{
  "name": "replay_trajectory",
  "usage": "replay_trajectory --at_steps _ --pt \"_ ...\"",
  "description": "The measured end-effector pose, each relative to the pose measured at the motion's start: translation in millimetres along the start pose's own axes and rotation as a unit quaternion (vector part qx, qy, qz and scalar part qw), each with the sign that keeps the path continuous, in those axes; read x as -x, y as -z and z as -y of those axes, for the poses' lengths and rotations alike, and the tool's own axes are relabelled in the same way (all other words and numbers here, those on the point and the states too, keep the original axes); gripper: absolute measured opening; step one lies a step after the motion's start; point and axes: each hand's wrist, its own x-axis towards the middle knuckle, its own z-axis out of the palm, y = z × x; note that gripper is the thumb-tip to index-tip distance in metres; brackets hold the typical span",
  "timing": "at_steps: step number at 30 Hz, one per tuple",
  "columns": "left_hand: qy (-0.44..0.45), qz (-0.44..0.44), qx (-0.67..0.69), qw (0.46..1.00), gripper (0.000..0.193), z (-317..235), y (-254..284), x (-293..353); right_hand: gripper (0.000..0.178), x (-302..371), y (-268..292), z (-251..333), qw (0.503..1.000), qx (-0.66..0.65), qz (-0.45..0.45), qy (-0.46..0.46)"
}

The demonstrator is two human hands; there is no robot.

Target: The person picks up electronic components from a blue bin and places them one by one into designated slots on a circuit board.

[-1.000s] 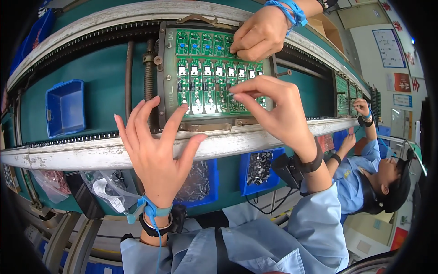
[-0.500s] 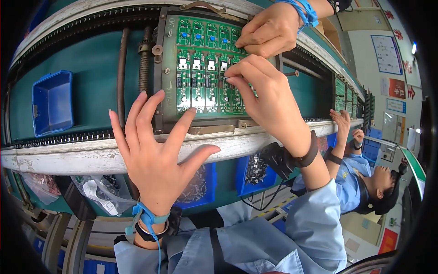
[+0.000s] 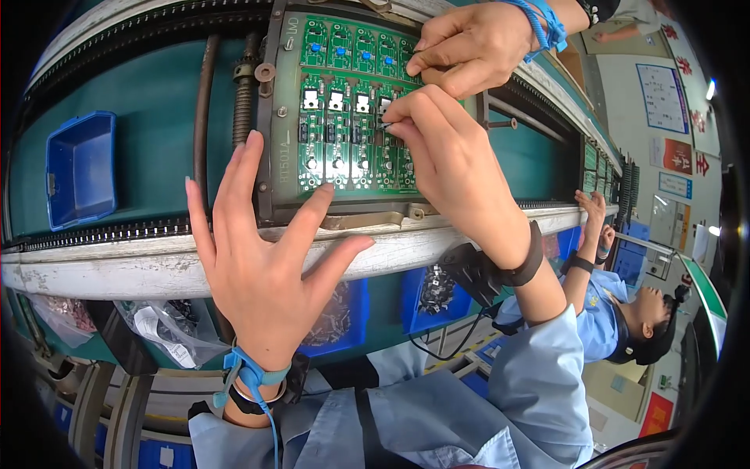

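Observation:
A green circuit board panel (image 3: 355,168) lies in a dark frame (image 3: 280,156) on the conveyor. It carries rows of small parts, among them blue round ones, metal-tabbed ones and black blocks. My right hand (image 3: 461,172) is closed over the panel's right half, thumb and index finger pinched on a small dark component (image 3: 387,125), mostly hidden by the fingertips. My left hand (image 3: 266,258) is spread open with the index fingertip at the panel's near edge and the other fingers over the frame's left side. A co-worker's hand (image 3: 473,47) with a blue wrist strap works at the panel's far right.
A blue bin (image 3: 82,172) sits on the conveyor's left. Below the near rail (image 3: 141,270) are blue trays of small metal parts (image 3: 437,289) and plastic bags (image 3: 168,328). Further right, another person (image 3: 617,305) works beside more boards (image 3: 598,168).
My right fingertips have shifted slightly toward the far side of the panel, still pinched. My left hand stays spread at the near edge. The whole view has shifted a little.

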Motion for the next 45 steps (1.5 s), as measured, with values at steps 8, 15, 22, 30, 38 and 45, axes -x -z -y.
replay_trajectory --at_steps 8,15,22,30,38,45 --pt "-0.014 -0.003 0.022 1.000 0.047 0.6 -1.7 -8.5 0.011 1.6 3.7 3.8 1.000 0.024 -0.012 -0.005" --pt "-0.009 -0.006 0.019 1.000 0.048 1.7 -0.7 -8.1 0.013 -8.2 8.3 19.3 0.990 0.133 0.035 0.035" --pt "-0.013 -0.008 0.025 1.000 0.048 3.9 -1.6 -8.1 0.010 -11.6 15.9 19.2 0.991 0.108 0.079 0.001" --pt "-0.014 -0.014 0.031 0.999 0.046 -1.4 -1.8 -7.1 0.006 -18.5 30.1 14.7 0.996 0.034 0.046 -0.065" --pt "-0.024 -0.021 0.023 0.999 0.046 -1.0 0.1 -7.3 0.019 -3.6 19.1 21.5 0.992 0.116 0.043 0.039" --pt "-0.036 -0.015 0.050 0.998 0.040 -8.4 12.3 -9.7 0.024 11.7 29.9 36.5 0.989 0.138 0.020 0.058"
